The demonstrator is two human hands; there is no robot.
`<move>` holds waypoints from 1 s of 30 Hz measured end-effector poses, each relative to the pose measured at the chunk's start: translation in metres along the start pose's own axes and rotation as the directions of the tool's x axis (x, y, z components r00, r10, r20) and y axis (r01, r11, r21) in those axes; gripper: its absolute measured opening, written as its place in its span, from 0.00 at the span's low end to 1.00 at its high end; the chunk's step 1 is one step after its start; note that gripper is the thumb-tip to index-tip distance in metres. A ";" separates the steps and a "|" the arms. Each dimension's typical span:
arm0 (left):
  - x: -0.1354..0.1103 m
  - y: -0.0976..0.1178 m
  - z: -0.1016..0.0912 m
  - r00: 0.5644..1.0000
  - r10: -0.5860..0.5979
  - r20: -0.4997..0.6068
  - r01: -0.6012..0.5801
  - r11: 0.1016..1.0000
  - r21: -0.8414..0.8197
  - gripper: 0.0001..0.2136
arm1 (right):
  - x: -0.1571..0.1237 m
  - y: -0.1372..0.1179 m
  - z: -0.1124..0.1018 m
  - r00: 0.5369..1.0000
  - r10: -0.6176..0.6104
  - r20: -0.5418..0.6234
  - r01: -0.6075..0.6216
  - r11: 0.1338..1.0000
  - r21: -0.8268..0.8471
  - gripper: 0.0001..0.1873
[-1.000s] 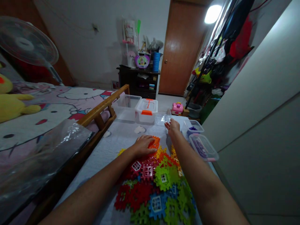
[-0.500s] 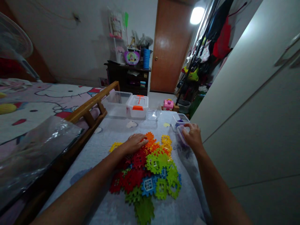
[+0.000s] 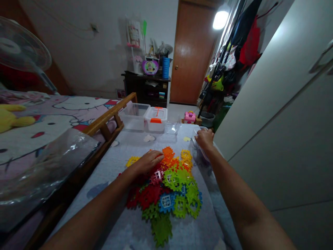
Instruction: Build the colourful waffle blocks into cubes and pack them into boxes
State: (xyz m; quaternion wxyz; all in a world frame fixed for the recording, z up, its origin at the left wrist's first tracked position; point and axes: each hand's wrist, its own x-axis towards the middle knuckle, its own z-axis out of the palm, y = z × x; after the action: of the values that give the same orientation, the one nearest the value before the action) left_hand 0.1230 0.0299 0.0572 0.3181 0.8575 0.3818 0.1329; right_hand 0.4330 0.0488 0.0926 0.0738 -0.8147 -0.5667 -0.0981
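A pile of coloured interlocking plastic tiles, red, green, blue, orange and yellow, lies on a pale patterned mat. My left hand rests flat on the pile's left side, fingers stretched toward an orange tile. My right hand reaches to the far right of the mat, fingers curled over a small clear container with purple contents. The hand hides most of it, so whether it grips it stays unclear.
Two clear storage boxes, one with an orange latch, stand at the mat's far end with a small clear lid. A wooden bed rail runs along the left. A white wardrobe stands on the right. A pink toy sits beyond.
My right hand moved from the mat's far middle to the clear container on the right, then a little farther along it. My left hand stayed on the tile pile.
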 end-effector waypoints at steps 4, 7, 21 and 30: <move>-0.008 -0.002 0.000 0.998 -0.005 -0.056 0.005 1.000 -0.012 0.23 | -0.013 0.019 -0.007 0.997 0.058 -0.053 -0.056 0.997 0.052 0.18; -0.012 0.003 0.001 0.997 -0.011 -0.081 0.011 1.000 -0.005 0.23 | -0.028 0.035 -0.010 0.998 0.057 0.019 -0.058 0.996 0.074 0.18; -0.020 0.048 0.003 0.991 0.051 -0.123 -0.054 0.998 -0.024 0.18 | -0.056 0.038 -0.009 0.991 0.036 0.128 -0.055 0.988 0.143 0.13; -0.010 0.059 0.014 0.989 0.097 -0.112 -0.108 0.990 -0.095 0.18 | -0.070 0.045 -0.014 0.983 -0.046 0.177 -0.007 0.957 0.289 0.07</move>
State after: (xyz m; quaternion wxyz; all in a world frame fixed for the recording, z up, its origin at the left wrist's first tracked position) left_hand 0.1564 -0.0134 0.0848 0.3326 0.8505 0.3465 0.2142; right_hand 0.4508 -0.0341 0.0884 0.1387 -0.7951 -0.5874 0.0595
